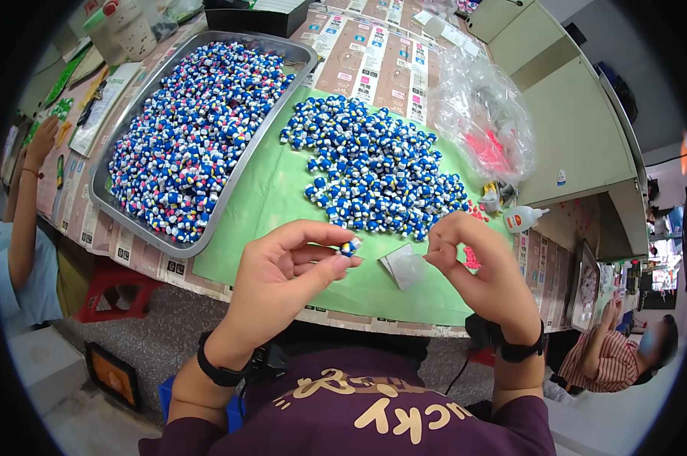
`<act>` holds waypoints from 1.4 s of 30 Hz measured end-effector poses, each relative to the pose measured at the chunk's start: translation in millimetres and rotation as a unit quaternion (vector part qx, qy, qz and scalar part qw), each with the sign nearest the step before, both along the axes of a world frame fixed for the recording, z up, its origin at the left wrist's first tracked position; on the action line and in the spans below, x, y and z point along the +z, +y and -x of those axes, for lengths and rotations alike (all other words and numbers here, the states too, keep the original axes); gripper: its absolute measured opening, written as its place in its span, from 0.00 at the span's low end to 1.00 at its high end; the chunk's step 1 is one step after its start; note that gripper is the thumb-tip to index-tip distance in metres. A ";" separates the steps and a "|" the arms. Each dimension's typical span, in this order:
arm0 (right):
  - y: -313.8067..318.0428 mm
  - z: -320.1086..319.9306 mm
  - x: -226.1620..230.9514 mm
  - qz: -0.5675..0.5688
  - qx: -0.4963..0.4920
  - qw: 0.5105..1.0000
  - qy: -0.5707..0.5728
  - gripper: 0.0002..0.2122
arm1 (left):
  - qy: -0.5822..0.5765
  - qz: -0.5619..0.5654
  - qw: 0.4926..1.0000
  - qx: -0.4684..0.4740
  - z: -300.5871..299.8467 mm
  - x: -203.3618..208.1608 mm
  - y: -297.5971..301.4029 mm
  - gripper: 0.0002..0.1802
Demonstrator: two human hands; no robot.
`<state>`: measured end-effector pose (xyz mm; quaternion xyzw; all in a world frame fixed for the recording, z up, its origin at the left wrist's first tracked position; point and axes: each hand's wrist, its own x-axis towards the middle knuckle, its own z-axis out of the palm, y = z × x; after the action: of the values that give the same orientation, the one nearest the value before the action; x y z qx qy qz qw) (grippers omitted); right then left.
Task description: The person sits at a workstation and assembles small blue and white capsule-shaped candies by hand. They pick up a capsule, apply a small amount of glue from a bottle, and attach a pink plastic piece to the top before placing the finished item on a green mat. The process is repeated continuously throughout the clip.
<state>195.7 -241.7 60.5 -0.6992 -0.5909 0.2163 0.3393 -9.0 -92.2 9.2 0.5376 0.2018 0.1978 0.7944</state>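
head: figurine point(349, 248) (blue-white) in left grip point(276, 266)

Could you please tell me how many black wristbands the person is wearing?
2: one wristband is around the wrist of the left hand, another wristband around that of the right hand; none seems hidden.

Ahead of the fingers of the left hand point(271, 273) and right hand point(491, 277), heaped blue-and-white figures point(393, 167) bar any low path. A flat white square point(400, 264) lies between the two sets of fingers; nearer, bare green sheet point(381, 298) leaves room. Leftward, sheet runs to the tray's raised wall point(182, 249); rightward stands a white bottle point(522, 219).
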 end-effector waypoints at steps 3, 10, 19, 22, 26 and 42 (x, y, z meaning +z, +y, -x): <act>4.9 23.5 11.9 -0.064 -0.032 0.986 0.150 0.11 | -0.047 0.036 0.998 0.005 -8.6 0.4 -8.1 0.12; 11.6 43.5 4.0 -0.144 -0.065 0.974 0.162 0.12 | -0.087 0.008 0.996 -0.004 -18.4 7.5 -17.9 0.13; 3.6 43.9 -6.2 -0.167 -0.051 0.984 0.034 0.15 | -0.075 -0.186 0.978 0.054 -21.7 13.2 -32.8 0.11; 0.1 42.2 -10.5 -0.144 -0.052 0.983 0.106 0.15 | -0.079 -0.253 0.964 0.036 -19.3 10.6 -26.0 0.11; -2.5 32.4 -3.7 -0.138 -0.098 0.974 0.148 0.14 | -0.088 -0.369 0.922 0.079 -7.3 4.9 -5.3 0.08; -116.0 -58.0 -32.5 0.009 -0.310 0.950 -0.036 0.05 | 0.133 -0.558 0.817 0.063 -13.1 -12.6 57.8 0.14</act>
<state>253.7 -357.7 28.0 -0.8581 -0.3550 0.0808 0.3622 4.1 -34.4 -3.4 0.8959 0.1939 0.2526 0.3098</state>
